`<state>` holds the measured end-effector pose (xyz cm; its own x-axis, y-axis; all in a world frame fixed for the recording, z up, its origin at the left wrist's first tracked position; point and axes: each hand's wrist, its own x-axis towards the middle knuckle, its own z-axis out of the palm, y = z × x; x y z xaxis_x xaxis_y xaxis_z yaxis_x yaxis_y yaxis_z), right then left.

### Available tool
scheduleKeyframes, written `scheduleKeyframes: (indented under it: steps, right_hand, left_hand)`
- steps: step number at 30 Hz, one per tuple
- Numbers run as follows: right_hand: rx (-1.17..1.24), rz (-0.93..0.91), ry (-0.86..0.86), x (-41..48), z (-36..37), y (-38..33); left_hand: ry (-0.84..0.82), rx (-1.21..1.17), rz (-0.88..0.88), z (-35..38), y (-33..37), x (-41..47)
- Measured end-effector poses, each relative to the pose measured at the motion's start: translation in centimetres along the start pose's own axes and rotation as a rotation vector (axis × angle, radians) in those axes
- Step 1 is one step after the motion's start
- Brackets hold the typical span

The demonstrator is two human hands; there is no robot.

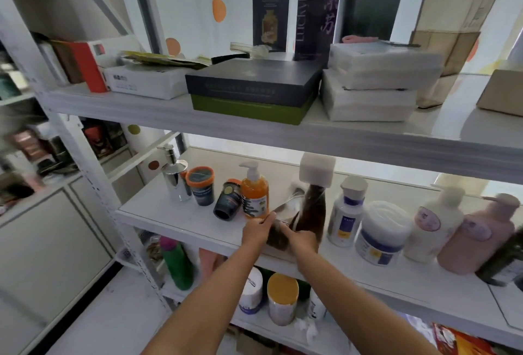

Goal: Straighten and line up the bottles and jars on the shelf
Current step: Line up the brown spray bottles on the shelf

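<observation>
On the middle white shelf (pixel 175 213) stand a chrome pump bottle (pixel 177 179), an orange-lidded dark jar (pixel 201 186), an orange pump bottle (pixel 254 193), and a small dark jar (pixel 227 200) tipped against it. A tall brown bottle with a white square cap (pixel 314 207) stands in the middle. My left hand (pixel 256 231) and my right hand (pixel 301 240) both grip a dark brown object (pixel 278 237) at its base; what it is stays blurred. To the right are a white bottle (pixel 346 213), a wide white jar (pixel 382 233), a cream pump bottle (pixel 433 224) and a pink pump bottle (pixel 478 236).
The upper shelf (pixel 368 139) carries flat boxes, white packets and upright dark boxes. The lower shelf holds a green bottle (pixel 177 264), a yellow-lidded can (pixel 282 298) and a white container (pixel 250 291). A dark bottle (pixel 506 264) sits at the far right. A cabinet stands at left.
</observation>
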<state>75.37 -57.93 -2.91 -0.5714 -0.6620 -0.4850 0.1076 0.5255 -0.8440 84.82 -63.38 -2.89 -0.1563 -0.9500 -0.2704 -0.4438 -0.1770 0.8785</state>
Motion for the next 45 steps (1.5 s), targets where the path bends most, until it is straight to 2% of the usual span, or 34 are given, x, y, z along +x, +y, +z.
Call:
scheduleKeyframes:
  steps: [5,8,14,18,21,26,38,45]
  right_hand:
    - [0.030,0.135,0.013,0.5,0.5,-1.3]
    - [0.096,0.155,0.030,1.4,0.7,-1.4]
    - [0.121,0.126,0.024,3.6,1.2,-0.3]
    - [0.118,0.049,0.045,1.5,1.4,0.1]
    - [0.205,-0.026,0.038,-0.6,1.5,0.5]
    - [0.193,-0.109,0.092,-1.7,2.0,1.3]
    - [0.190,-0.249,0.172,-1.3,2.5,1.7]
    - [0.148,-0.284,0.219,-1.1,2.3,1.2]
  left_hand:
    - [-0.155,-0.065,-0.094,-0.5,-0.5,3.8]
    - [-0.257,-0.034,-0.123,-0.8,-1.0,5.4]
    - [-0.350,0.011,0.006,-2.0,-0.6,4.2]
    - [-0.281,0.016,0.140,-2.3,-1.9,3.0]
    - [-0.269,-0.021,0.210,-2.5,-3.0,2.5]
    - [-0.273,-0.088,0.328,-2.7,-3.6,1.6]
    - [-0.258,-0.166,0.408,-2.2,-3.7,2.2]
    - [-0.195,-0.143,0.419,-2.2,-3.7,2.3]
